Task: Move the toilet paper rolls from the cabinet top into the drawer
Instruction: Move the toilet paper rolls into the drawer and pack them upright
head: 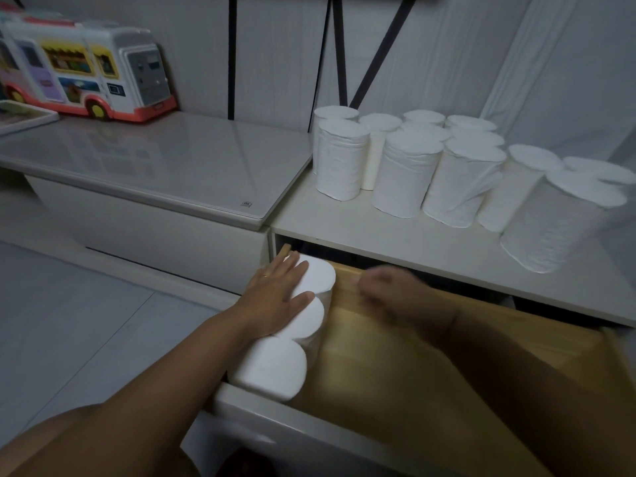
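Several white toilet paper rolls [406,173] stand upright on the white cabinet top [378,232] at the right. Below it a wooden drawer [430,366] is pulled open. Three rolls [275,370] stand in a row along the drawer's left side. My left hand [275,297] lies flat, fingers straight, on the tops of the two far rolls. My right hand [389,294] hovers over the drawer just right of those rolls; it is blurred, its fingers loosely curled, and it holds nothing that I can see.
A lower white cabinet with a glossy top [155,163] stands to the left, carrying a toy bus [86,70] and a tray [24,118]. Black straps [232,56] hang against the back wall. Pale floor [69,321] lies at lower left.
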